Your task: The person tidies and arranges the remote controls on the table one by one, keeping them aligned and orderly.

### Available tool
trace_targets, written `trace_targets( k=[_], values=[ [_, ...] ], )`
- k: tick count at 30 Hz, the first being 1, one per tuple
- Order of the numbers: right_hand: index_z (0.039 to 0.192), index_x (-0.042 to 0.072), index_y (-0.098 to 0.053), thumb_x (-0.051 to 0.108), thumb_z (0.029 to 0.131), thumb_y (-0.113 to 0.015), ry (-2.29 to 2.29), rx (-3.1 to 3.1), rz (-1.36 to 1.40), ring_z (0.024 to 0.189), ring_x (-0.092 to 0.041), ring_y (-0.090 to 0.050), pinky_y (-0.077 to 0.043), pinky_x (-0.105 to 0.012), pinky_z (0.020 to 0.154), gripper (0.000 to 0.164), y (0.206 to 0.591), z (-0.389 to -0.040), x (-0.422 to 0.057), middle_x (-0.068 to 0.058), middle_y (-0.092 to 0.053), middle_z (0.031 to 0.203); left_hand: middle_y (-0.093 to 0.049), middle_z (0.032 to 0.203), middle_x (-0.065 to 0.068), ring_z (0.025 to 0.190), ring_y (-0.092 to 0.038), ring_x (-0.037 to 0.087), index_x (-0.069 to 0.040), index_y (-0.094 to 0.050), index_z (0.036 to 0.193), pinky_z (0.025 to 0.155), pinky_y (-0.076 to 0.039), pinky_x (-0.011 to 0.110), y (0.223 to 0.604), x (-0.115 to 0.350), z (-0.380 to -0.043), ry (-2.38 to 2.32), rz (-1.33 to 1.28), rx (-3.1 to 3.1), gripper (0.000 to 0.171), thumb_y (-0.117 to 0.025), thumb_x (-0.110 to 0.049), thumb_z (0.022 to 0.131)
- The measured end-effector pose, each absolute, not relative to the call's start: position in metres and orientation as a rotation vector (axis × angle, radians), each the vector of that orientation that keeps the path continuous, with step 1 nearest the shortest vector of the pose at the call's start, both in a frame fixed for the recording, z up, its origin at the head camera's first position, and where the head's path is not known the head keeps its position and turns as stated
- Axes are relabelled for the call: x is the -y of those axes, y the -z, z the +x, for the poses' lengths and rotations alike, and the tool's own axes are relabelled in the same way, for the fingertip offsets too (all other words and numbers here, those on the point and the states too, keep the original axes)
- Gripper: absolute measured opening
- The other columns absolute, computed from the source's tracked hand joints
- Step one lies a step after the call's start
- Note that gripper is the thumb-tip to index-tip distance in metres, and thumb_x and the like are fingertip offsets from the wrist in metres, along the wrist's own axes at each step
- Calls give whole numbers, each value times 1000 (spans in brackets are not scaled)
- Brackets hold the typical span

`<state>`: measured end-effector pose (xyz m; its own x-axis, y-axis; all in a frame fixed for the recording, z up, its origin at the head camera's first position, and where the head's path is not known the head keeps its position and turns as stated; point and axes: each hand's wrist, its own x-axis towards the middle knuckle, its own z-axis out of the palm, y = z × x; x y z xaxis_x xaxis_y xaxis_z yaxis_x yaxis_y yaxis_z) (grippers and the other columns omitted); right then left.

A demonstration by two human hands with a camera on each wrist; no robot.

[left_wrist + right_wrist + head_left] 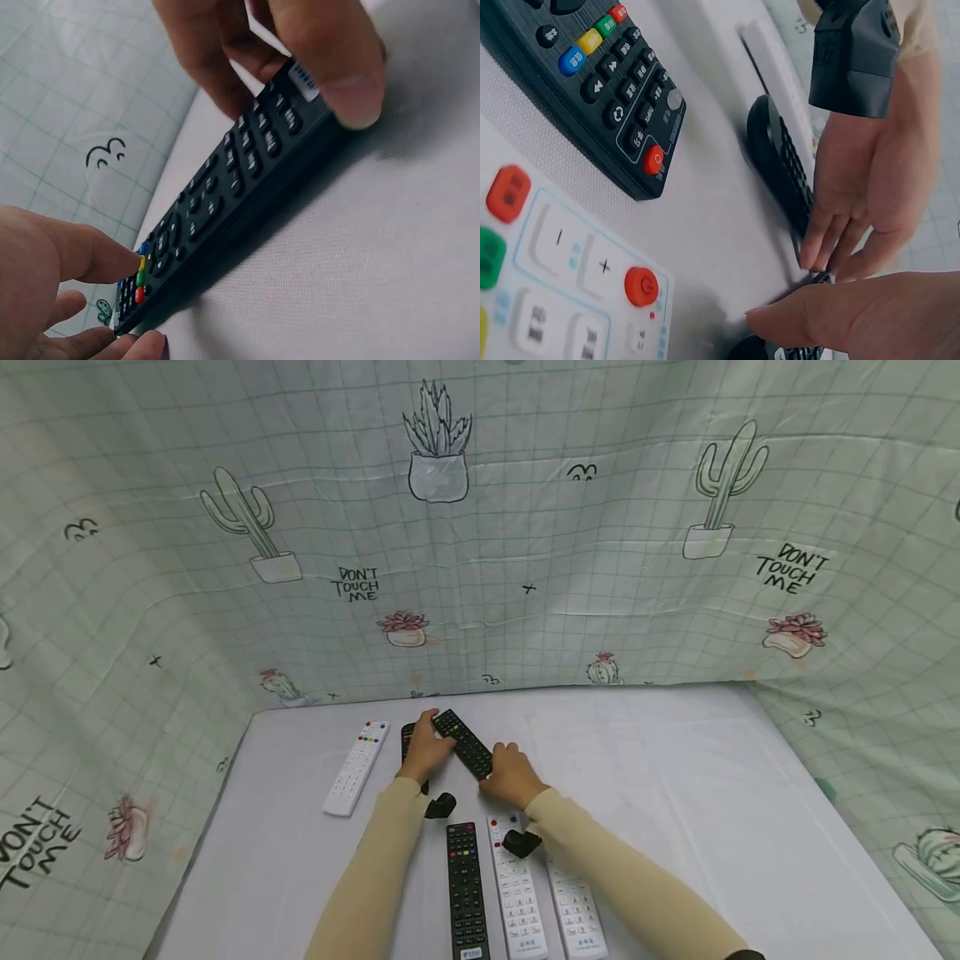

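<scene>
A black remote control [467, 745] slants between both hands over the white table, with one side raised in the left wrist view. My left hand [427, 752] pinches its far end, thumb near the coloured buttons and fingers beneath. At the near end, my right hand [513, 777] grips the remote between thumb and fingers, beside a white label. Another black remote [776, 154] lies next to my left hand, partly hidden by it in the head view. Left of that is a white remote [356, 768] with coloured buttons.
Nearer me, a black remote [467, 893] and two white remotes, one in the middle [519, 902] and one at the right [577, 910], lie side by side, partly beneath my right forearm. A patterned cloth [495, 543] hangs behind the table [675, 793].
</scene>
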<state>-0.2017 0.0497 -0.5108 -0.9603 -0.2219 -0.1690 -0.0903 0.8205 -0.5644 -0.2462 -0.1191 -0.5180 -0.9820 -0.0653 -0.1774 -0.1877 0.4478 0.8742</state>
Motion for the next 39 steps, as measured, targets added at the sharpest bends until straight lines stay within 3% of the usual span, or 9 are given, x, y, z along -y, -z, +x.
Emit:
trace_targets(
  k=[6,13,19,23,31,39],
  values=[
    [124,-17,-57,11,83,-83,845,-2783,-259,95,-39,-65,-58,-53,89,56,509,-199,-55,-27,-60,107,-37,164,28,150,-38,43,3,-35,160,119,-38,56,520,119,-250,-1537,-200,-2581,69,-59,4,95],
    [122,-14,-55,0,74,-83,863,-2810,-336,93,-39,-60,-55,-55,87,57,514,-196,-61,-25,-56,103,-39,161,29,149,-39,45,5,-38,157,115,-41,57,522,119,-251,-1568,-154,-2557,65,-58,6,96],
    [118,-10,-58,-5,72,-79,914,-2821,-320,91,-36,-58,-54,-53,86,51,516,-196,-76,-22,-57,101,-46,150,31,137,-48,45,5,-42,155,109,-46,55,525,121,-248,-1631,-164,-2540,66,-57,12,91],
    [126,-11,-59,-7,71,-77,939,-2840,-304,95,-37,-59,-54,-52,89,58,514,-196,-89,-24,-60,107,-51,142,28,132,-52,43,3,-47,152,105,-48,53,523,123,-245,-1672,-148,-2539,68,-56,15,86],
    [131,-11,-59,-12,73,-77,1010,-2861,-332,94,-33,-60,-55,-50,87,60,506,-188,-109,-23,-61,106,-56,133,23,119,-58,37,-2,-54,150,90,-52,43,517,126,-236,-1709,-99,-2512,63,-65,13,89],
    [128,-10,-61,-17,73,-78,1115,-2868,-342,96,-31,-61,-56,-47,87,57,502,-174,-126,-21,-61,106,-57,128,21,112,-60,33,-2,-56,151,85,-54,39,510,124,-223,-1680,-67,-2517,64,-70,13,90]
  ],
)
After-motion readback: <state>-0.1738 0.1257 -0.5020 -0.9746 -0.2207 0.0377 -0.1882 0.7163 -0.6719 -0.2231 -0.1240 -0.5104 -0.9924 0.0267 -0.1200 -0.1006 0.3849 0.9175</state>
